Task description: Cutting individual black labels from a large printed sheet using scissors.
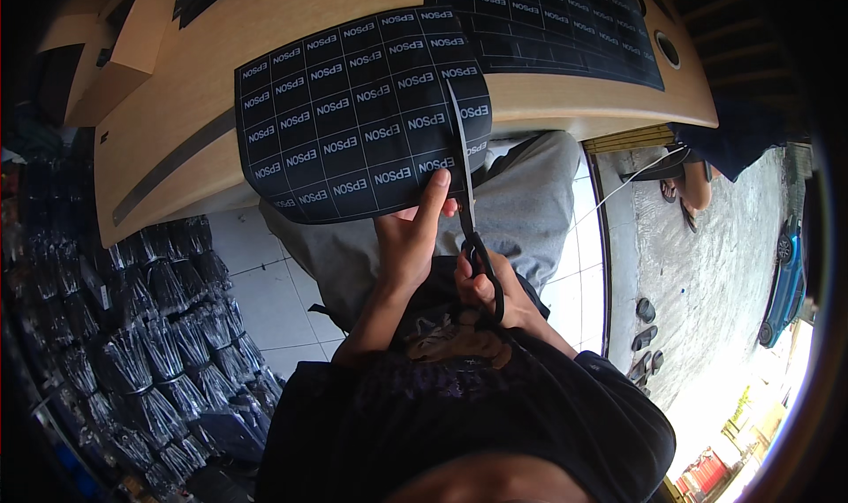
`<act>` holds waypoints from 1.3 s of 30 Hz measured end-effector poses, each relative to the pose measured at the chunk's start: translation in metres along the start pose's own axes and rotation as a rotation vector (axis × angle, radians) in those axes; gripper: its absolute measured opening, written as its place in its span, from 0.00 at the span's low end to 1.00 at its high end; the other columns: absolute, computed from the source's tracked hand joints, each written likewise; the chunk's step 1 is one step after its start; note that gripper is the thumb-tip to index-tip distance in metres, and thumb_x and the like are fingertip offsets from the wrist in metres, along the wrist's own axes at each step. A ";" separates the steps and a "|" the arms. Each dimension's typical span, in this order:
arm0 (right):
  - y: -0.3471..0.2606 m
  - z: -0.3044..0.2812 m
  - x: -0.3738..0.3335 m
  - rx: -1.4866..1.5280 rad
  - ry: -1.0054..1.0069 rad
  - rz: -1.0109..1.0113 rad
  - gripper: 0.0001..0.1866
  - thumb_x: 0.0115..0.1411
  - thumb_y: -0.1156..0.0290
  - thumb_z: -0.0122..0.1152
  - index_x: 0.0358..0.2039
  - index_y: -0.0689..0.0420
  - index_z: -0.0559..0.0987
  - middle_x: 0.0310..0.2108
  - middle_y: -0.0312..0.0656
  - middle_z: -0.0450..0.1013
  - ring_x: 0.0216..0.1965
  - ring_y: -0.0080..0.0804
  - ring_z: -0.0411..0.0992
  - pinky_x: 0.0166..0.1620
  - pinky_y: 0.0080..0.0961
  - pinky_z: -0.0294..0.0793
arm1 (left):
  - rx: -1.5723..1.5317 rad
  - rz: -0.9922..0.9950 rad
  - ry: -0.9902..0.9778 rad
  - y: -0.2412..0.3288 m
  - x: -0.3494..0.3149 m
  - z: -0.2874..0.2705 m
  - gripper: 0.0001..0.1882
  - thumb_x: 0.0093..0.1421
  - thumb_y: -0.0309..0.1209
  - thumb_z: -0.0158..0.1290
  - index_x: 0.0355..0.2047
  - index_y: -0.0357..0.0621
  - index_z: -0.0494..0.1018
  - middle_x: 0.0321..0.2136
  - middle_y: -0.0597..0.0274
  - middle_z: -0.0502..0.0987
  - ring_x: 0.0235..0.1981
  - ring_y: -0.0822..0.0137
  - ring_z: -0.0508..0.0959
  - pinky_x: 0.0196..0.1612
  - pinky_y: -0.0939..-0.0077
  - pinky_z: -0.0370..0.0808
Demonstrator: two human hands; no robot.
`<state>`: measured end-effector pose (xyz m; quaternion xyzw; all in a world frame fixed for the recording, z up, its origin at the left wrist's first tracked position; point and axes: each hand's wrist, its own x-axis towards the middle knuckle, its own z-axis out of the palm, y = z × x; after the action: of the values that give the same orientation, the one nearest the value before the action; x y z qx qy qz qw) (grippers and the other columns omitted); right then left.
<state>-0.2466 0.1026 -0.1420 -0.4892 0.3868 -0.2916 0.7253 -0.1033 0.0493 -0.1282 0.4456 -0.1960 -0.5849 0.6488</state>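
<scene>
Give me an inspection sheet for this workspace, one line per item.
Surface: light wooden table, another black sheet lying on it.
Job's things: black sheet with a grid of white-printed labels; black-handled scissors, blades in the sheet's edge.
Clutter: bundles of black items in clear bags at left.
Grippers: left hand pinches the sheet's lower edge; right hand is in the scissor handles.
Cables: thin white cord on the floor.
Surroundings: white tiled floor, sandals, another person's foot.
</scene>
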 end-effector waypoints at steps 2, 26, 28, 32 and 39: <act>-0.001 0.000 0.000 -0.017 0.004 0.001 0.29 0.56 0.39 0.49 0.29 0.58 0.65 0.22 0.32 0.62 0.26 0.21 0.60 0.31 0.21 0.61 | 0.001 -0.007 0.002 0.000 0.000 -0.001 0.07 0.57 0.23 0.53 0.37 0.41 0.71 0.30 0.65 0.73 0.27 0.76 0.70 0.28 0.80 0.68; 0.002 0.002 -0.003 -0.013 0.094 0.077 0.28 0.57 0.41 0.50 0.28 0.59 0.66 0.15 0.29 0.59 0.18 0.16 0.57 0.21 0.19 0.56 | -0.008 0.031 -0.013 0.002 -0.001 0.001 0.07 0.57 0.23 0.53 0.37 0.42 0.70 0.31 0.66 0.73 0.28 0.77 0.70 0.27 0.80 0.67; 0.001 0.002 -0.003 -0.009 0.097 0.085 0.28 0.58 0.43 0.50 0.28 0.60 0.66 0.15 0.29 0.59 0.18 0.16 0.57 0.21 0.19 0.56 | 0.005 0.028 -0.013 0.002 0.000 0.000 0.07 0.57 0.23 0.53 0.37 0.42 0.70 0.32 0.66 0.73 0.28 0.77 0.70 0.26 0.80 0.67; -0.002 0.003 -0.002 0.017 0.102 0.095 0.25 0.59 0.46 0.51 0.28 0.60 0.66 0.15 0.29 0.60 0.17 0.15 0.58 0.21 0.18 0.56 | 0.005 0.031 -0.030 0.000 0.000 -0.002 0.08 0.57 0.23 0.53 0.37 0.43 0.70 0.32 0.67 0.73 0.29 0.77 0.70 0.26 0.80 0.67; -0.004 0.002 -0.002 0.017 0.042 0.073 0.29 0.56 0.40 0.49 0.28 0.59 0.65 0.17 0.31 0.61 0.20 0.18 0.59 0.24 0.19 0.58 | 0.023 0.036 -0.019 0.003 0.000 -0.001 0.07 0.57 0.23 0.53 0.37 0.42 0.70 0.31 0.67 0.73 0.28 0.77 0.70 0.26 0.80 0.67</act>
<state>-0.2462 0.1041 -0.1370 -0.4624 0.4171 -0.2782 0.7313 -0.1004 0.0497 -0.1262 0.4439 -0.2167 -0.5752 0.6520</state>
